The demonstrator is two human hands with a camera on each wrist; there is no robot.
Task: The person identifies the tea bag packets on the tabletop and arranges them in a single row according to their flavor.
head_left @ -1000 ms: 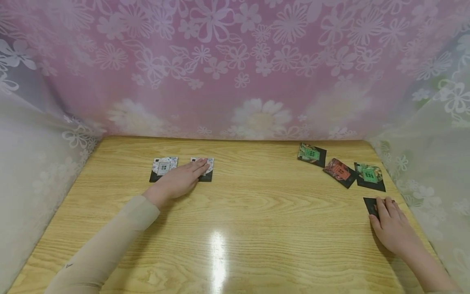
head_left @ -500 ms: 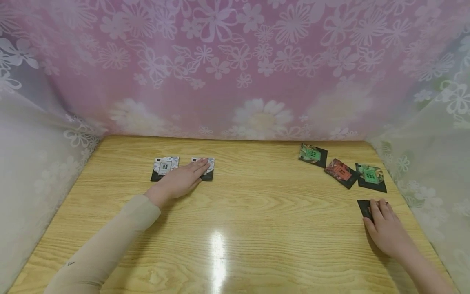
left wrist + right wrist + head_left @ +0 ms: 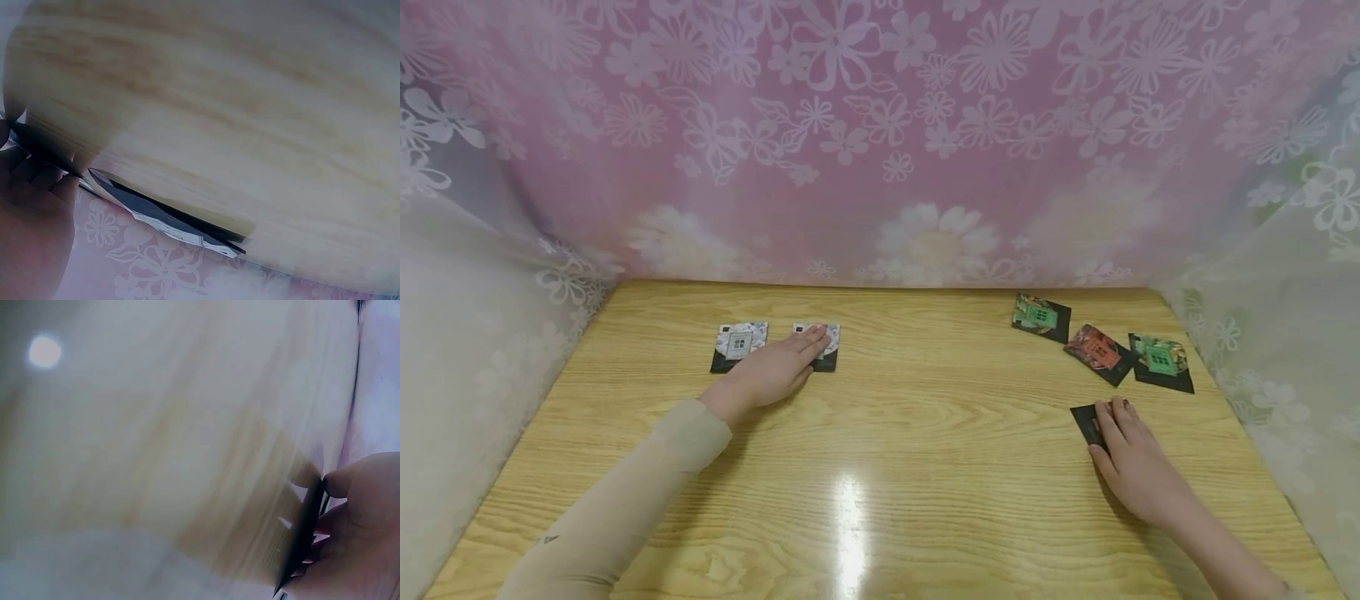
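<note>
The right hand's (image 3: pixel 1131 462) fingers lie nearly straight and close together over a dark packet (image 3: pixel 1084 423), which pokes out past the thumb and fingertips. The left hand's (image 3: pixel 771 367) fingers rest flat on a white packet (image 3: pixel 831 357), its far and right edges bare. Neither hand appears to grip.

The packets look thin and light, likely stiff at the edges with a slightly soft middle; the smooth faces should slide easily under flat fingers. To lift one, a pinch on two opposite edges seems best, without bending it.

Just beyond the right fingertips lies a red packet (image 3: pixel 1099 352), with green packets (image 3: pixel 1040 317) (image 3: pixel 1161 360) on either side. Beside the left knuckles, on the thumbless side, lies another white one (image 3: pixel 737 343).
</note>
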